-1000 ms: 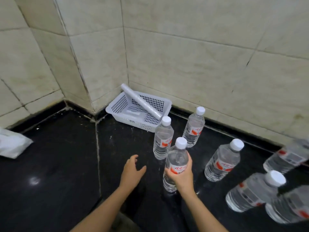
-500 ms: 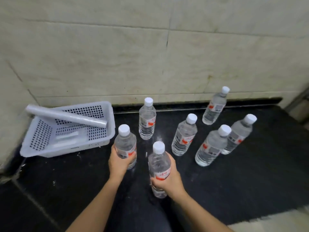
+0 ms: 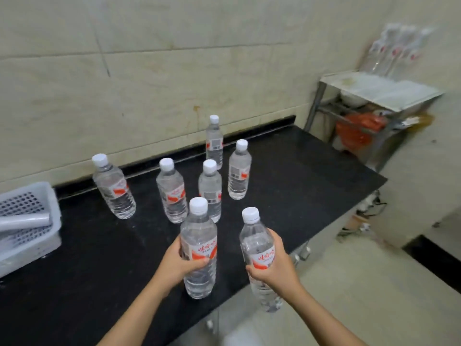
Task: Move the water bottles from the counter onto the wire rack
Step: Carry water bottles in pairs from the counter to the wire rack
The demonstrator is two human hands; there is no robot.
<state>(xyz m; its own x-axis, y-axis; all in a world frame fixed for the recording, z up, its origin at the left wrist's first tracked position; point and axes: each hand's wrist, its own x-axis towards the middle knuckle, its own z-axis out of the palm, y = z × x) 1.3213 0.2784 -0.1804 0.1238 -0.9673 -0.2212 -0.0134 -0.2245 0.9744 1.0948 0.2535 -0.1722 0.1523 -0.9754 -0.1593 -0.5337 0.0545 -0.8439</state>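
seven water bottles in all: five standing bottles on the black counter, one gripped upright in the left hand, one in the right hand, fingers wrapped round each label.

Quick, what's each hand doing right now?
Left hand: closed around a water bottle.
Right hand: closed around another water bottle.

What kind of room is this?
Probably a plain kitchen or utility room: a black stone counter against a tiled wall, with a metal rack of supplies beside it.
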